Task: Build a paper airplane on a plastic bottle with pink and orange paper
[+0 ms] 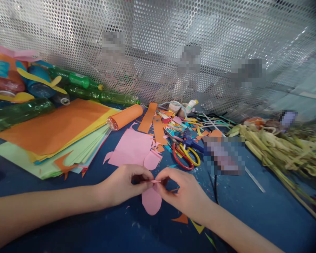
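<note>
Between my two hands is a pink paper cutout [151, 202] with rounded ends, its narrow middle pinched in my fingertips. My left hand [126, 184] grips it from the left, thumb and forefinger pressed together. From the right, my right hand [183, 189] pinches the same middle part, close to the left fingertips. One rounded lobe hangs toward me, and another pink rounded piece [152, 160] shows just beyond the fingers. Behind them lies a larger pink sheet [131, 146] on the blue table [107, 228]. Red-and-yellow-handled scissors [183, 156] rest beyond my right hand.
Stacked coloured paper [52, 126] lies at the left, near green plastic bottles [79, 80]. An orange-wrapped bottle [126, 117] and paper scraps [173, 119] are at the back. Dry husks [279, 151] fill the right side. A perforated metal panel [152, 45] stands behind.
</note>
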`<state>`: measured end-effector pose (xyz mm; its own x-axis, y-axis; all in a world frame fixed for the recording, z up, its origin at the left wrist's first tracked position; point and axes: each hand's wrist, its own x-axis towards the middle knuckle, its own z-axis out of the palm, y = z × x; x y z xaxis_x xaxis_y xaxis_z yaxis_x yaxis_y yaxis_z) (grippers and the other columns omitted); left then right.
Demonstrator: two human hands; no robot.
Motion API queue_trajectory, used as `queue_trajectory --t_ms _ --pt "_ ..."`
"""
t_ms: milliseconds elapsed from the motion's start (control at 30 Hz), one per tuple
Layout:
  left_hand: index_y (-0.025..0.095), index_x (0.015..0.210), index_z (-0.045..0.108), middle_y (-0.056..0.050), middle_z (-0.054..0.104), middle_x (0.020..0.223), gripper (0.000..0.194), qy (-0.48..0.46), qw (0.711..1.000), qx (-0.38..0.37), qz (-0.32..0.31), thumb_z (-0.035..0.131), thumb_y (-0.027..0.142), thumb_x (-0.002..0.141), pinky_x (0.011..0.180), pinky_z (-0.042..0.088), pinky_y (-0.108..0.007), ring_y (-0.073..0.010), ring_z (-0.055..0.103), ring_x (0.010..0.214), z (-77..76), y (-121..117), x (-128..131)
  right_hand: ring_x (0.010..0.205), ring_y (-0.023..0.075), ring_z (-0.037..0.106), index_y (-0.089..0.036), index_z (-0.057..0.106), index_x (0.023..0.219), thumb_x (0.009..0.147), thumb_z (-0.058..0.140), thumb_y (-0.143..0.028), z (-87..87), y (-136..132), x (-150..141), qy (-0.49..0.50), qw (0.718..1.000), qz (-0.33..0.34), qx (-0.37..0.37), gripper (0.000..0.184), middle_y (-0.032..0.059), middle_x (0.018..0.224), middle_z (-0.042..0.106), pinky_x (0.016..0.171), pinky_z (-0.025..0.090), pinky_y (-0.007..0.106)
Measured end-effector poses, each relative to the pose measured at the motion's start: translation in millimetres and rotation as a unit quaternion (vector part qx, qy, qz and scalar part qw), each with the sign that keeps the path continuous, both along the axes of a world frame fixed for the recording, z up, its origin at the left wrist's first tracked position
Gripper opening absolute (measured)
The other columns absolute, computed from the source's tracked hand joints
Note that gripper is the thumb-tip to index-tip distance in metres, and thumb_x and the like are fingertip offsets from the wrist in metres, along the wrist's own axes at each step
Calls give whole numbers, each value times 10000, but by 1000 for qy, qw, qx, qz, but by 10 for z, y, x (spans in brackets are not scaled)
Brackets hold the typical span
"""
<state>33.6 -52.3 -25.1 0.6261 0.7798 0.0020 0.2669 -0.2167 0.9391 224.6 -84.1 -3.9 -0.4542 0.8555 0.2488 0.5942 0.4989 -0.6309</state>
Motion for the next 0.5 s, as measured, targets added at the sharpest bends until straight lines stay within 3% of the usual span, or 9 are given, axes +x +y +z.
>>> queue_trajectory --t_ms 133,267,367,500 --pt "156 808 625 6 584 736 135 -5 1000 3 15 550 267 793 641 452 -222 -117 536 684 -18 13 -6 692 111 604 -210 568 824 777 449 -91 61 82 81 -12 999 -33 -25 175 -18 759 633 649 470 217" --pt "154 803 625 0 588 747 167 -18 999 -19 22 554 306 798 644 454 -228 -121 539 695 -52 38 -3 694 141 616 -208 543 878 771 448 -105 48 266 296 -101 984 -144 18 176 -2 764 641 657 476 256" --pt "156 803 628 0 589 753 175 -23 999 -24 24 567 319 790 659 462 -236 -123 544 707 -56 43 0 672 199 602 -179 541 803 792 467 -159 -29 378 441 -279 928 -226 99 77 53 740 617 618 458 310" --pt "151 807 626 -7 601 769 179 -23 999 -28 20 575 321 786 683 470 -248 -126 552 719 -46 34 6 728 250 585 -152 533 755 833 466 -226 -100 409 489 -421 853 -259 170 127 117 768 587 630 445 336"
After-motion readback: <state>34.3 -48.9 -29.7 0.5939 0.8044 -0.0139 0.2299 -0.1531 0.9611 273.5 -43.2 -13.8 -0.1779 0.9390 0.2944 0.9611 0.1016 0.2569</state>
